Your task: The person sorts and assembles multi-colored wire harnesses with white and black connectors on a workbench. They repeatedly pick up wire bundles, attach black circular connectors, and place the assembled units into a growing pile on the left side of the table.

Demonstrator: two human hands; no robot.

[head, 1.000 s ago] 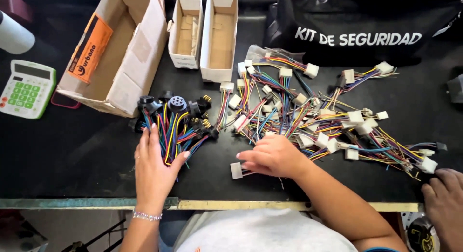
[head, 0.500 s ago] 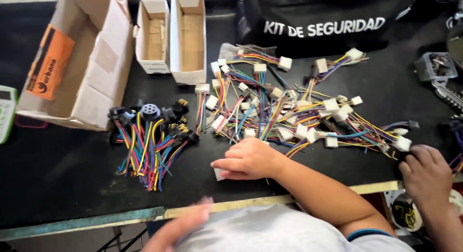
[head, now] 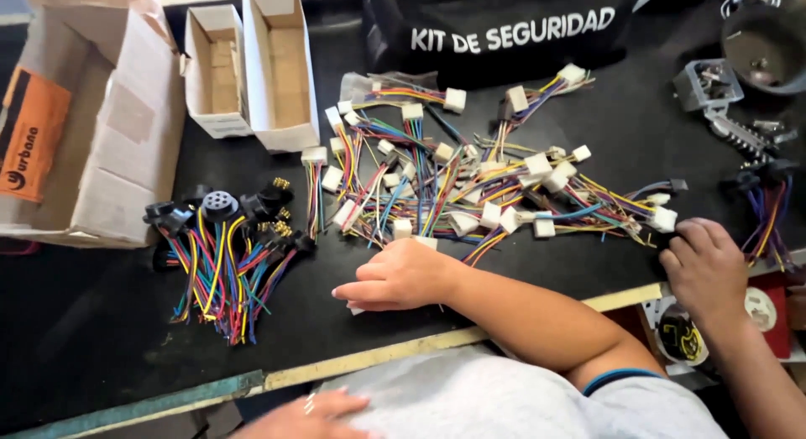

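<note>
In the head view, the right hand (head: 401, 277) lay palm down on the black bench (head: 101, 338), fingers loosely curled over a small white connector (head: 356, 308) at the near edge of the heap of white-plug wire harnesses (head: 470, 183). The left hand (head: 306, 415) rested flat and open against the grey shirt (head: 504, 401), holding nothing. A bundle of black-plug harnesses (head: 222, 250) lay left of the right hand. Another person's hand (head: 705, 267) touched the heap's far right end.

My right hand (head: 401, 277) rests on the table (head: 92, 338), between the left wire bundle (head: 225, 254) and the wire heap (head: 470, 179) behind it. Three boxes (head: 277, 65) stand behind the bundle, a bag (head: 504, 28) behind the heap.
</note>
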